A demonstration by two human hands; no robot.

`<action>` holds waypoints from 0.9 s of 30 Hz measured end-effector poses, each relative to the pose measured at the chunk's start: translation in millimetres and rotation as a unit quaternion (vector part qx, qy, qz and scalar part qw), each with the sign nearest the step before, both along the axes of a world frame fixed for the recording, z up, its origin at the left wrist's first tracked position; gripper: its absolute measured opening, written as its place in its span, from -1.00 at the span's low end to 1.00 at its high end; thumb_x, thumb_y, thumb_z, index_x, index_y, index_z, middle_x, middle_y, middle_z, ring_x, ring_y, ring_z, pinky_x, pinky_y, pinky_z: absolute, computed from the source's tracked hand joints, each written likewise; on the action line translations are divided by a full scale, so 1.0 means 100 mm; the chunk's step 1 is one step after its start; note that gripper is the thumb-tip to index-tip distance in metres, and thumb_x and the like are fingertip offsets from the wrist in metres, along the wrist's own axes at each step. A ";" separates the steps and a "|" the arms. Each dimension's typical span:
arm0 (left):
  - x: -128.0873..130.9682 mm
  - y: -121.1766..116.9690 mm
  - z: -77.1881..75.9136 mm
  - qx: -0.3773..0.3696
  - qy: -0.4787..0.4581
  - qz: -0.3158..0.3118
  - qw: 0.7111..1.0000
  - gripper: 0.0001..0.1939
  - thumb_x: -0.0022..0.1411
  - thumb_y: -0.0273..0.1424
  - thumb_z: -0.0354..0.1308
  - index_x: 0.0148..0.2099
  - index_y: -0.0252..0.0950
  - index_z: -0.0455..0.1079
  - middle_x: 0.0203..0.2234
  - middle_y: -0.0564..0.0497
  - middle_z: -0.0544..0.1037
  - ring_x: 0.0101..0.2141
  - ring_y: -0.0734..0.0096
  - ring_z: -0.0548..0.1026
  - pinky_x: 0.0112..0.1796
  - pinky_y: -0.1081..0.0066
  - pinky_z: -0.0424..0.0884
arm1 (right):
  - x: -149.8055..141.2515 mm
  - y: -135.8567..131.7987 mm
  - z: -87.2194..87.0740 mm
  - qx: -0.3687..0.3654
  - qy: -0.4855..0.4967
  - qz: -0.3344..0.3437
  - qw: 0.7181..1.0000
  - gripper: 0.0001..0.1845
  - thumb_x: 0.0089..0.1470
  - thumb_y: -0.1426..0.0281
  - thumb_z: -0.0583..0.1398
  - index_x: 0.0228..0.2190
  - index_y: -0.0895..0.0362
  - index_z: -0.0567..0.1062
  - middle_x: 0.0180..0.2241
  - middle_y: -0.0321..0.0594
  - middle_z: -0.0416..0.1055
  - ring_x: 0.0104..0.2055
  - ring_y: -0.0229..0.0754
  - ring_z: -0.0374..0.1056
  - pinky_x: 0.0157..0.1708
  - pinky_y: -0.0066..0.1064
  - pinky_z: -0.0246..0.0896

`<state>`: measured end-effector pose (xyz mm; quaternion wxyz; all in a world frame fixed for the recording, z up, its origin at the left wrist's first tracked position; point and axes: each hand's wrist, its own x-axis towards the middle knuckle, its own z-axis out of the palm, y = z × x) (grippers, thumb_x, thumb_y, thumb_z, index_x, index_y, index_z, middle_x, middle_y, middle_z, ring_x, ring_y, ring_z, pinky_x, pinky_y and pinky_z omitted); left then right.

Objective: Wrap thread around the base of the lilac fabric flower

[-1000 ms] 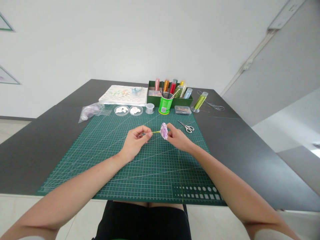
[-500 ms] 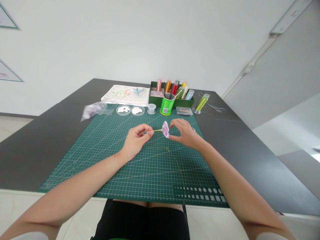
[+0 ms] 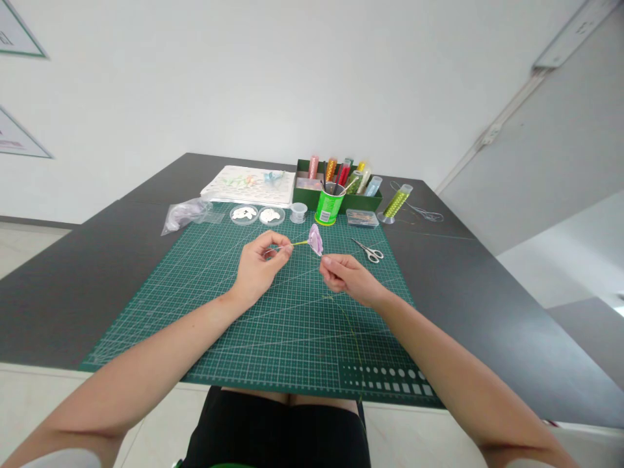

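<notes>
A small lilac artificial flower (image 3: 316, 239) with a thin yellow-green stem (image 3: 301, 243) is held above the green cutting mat (image 3: 273, 344). My left hand (image 3: 258, 263) pinches the stem between thumb and fingertips, and fine wire ends trail back into the palm. At the lower edge of the petals my right hand (image 3: 348, 276) is closed, thumb against curled fingers, pinching the petal rim. Small scissors (image 3: 369, 251) lie on the mat beyond my right hand. A thin yellowish thread (image 3: 351, 325) runs over the mat toward its front edge.
At the back stand a green can (image 3: 329, 205) of tools and a dark green box (image 3: 303, 195) of thread spools. Two dishes (image 3: 244, 214) of white pieces, a small clear tub (image 3: 298, 212), a plastic bag (image 3: 185, 214), and a green spool (image 3: 397, 201) are nearby.
My right hand has gone from spread fingers beside the flower to a pinch at its lower petals. The flower has shifted slightly left and up. Scissors formerly hidden by my right hand now show.
</notes>
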<state>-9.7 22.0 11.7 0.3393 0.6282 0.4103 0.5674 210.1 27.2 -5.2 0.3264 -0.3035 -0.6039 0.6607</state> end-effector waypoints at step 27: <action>0.09 -0.12 0.00 0.035 0.027 -0.003 0.999 -0.88 0.20 -0.38 0.20 -0.40 -0.25 0.45 -0.46 0.05 0.49 -0.41 0.43 0.43 -0.42 0.47 0.38 | -0.30 -0.26 -0.07 0.129 -0.002 -0.048 0.991 -0.50 0.28 -0.01 0.17 0.11 -0.02 0.50 -0.21 -0.18 0.57 -0.13 -0.11 0.51 0.10 -0.09 0.38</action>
